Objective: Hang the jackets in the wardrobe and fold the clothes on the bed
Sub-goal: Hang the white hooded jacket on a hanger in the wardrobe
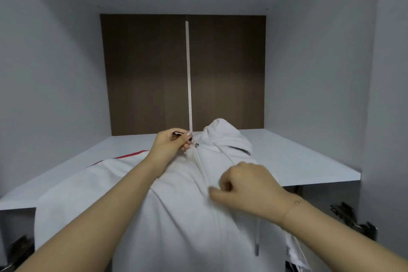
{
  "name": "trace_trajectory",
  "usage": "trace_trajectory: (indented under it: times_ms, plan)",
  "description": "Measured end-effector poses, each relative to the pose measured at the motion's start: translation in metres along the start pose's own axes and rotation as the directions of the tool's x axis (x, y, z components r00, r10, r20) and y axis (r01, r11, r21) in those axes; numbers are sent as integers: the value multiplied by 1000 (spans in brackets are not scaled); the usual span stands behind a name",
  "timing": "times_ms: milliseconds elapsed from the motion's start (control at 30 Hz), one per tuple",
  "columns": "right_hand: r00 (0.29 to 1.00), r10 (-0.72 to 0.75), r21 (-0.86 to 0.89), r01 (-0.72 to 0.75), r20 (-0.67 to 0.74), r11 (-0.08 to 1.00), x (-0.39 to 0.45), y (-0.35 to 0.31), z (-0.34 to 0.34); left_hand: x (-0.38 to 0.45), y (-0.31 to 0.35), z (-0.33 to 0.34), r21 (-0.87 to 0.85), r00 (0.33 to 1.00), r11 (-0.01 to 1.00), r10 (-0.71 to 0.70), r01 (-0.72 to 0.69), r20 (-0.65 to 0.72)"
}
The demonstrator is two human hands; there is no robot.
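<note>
Left fingers point(187, 139) pinch the zipper pull point(196, 144) at the top of the zip, thumb and fingertips closed tight on it, a small black tag showing in the same pinch. Right hand point(247, 187) has fingers curled and the thumb pressed against the white jacket point(176, 205) just right of the zip line, at about 4 o'clock from the left hand — looks like it pins or bunches the cloth, though whether the fingers hold a fold I cannot tell for sure.

Progress: zip looks run up nearly to the collar, so zipping seems almost done. Hanging is not done — no hanger or rail in view, so that part can't be judged further. Bed and clothes to fold are out of view; folding presumably all left.

Jacket: white hooded zip-up, soft thick cloth, lies front-up draped over the front edge of the wardrobe shelf point(298, 161), hood point(223, 134) standing bunched at 12 o'clock against the brown back panel point(143, 73). Left sleeve spreads to 9 o'clock with a red stripe point(132, 155) along its far edge. A drawcord end point(256, 249) hangs at 5 o'clock. Body falls off the shelf toward 6 o'clock. Door hinge point(353, 221) shows at 4 o'clock.
</note>
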State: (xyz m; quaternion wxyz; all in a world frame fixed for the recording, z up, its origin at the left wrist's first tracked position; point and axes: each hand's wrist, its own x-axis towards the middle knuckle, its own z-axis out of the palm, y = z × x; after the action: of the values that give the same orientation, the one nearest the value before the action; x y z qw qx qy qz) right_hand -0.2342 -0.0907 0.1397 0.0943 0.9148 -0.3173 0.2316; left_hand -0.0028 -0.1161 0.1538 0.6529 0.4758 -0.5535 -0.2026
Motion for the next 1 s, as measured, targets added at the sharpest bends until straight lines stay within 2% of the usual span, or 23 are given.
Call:
trace_trajectory:
  times_ms: [100, 133, 200, 267, 367, 467, 567, 600, 633, 667, 700, 733, 767, 800, 867, 900, 1000]
  plan:
    - [978, 102, 9, -102, -183, 995, 39, -3, -8, -3, 1, -5, -49, 1000, 998, 27, -26, 14]
    - [979, 121, 0, -123, -165, 992, 53, -5, -8, -4, 0, -5, -51, 999, 998, 32, -31, 19]
    - [993, 115, -2, -115, -31, 993, 75, -8, -1, -6, 0, -5, -40, 999, 998, 50, -49, 20]
    - [994, 78, 61, -82, 72, 995, 84, -11, 9, -7, 0, -6, -1, 997, 997, 79, -79, -6]
    - [1000, 16, 129, -13, -22, 992, 73, -11, 19, -7, 2, -7, 68, 994, 992, 110, -108, -19]
    - [996, 1, 125, 10, -91, 992, 51, -5, 21, -13, 6, 4, 113, 990, 985, 120, -128, 78]
    - [995, -1, 98, 10, -96, 995, 32, -3, 16, -24, 13, 12, 138, 982, 981, 113, -134, 151]
    - [995, -4, 103, 14, -100, 995, 27, -1, 13, -28, 11, 10, 205, 981, 970, 101, -134, 165]
    - [992, 2, 109, 12, -123, 994, 25, 2, 11, -30, 8, 5, 355, 984, 925, 87, -139, 158]
    - [985, 12, 131, 11, -174, 991, 24, 5, 8, -31, 3, -1, 561, 990, 818, 68, -128, 127]
    - [972, 15, 144, 20, -233, 989, 26, 11, 4, -33, -1, -7, 742, 996, 666, 25, -78, 82]
    - [965, 5, 131, 31, -262, 991, 31, 19, -1, -36, -3, -13, 847, 999, 531, -38, -2, 26]
    - [971, -13, 81, 33, -240, 996, 38, 28, -6, -38, -4, -16, 887, 995, 456, -101, 68, -24]
    - [986, -32, 12, 35, -166, 999, 47, 38, -8, -38, -5, -18, 896, 987, 429, -151, 118, -58]
    - [999, 32, -36, -30, 36, 999, 63, 53, -11, -35, -7, -18, 906, 972, 392, -221, 161, -77]
    - [994, 62, -59, -57, 91, 997, 70, 56, -12, -33, -8, -18, 921, 969, 357, -236, 158, -75]
    - [992, 105, -49, -101, 71, 994, 93, 69, -9, -30, -10, -23, 947, 980, 297, -190, 123, -67]
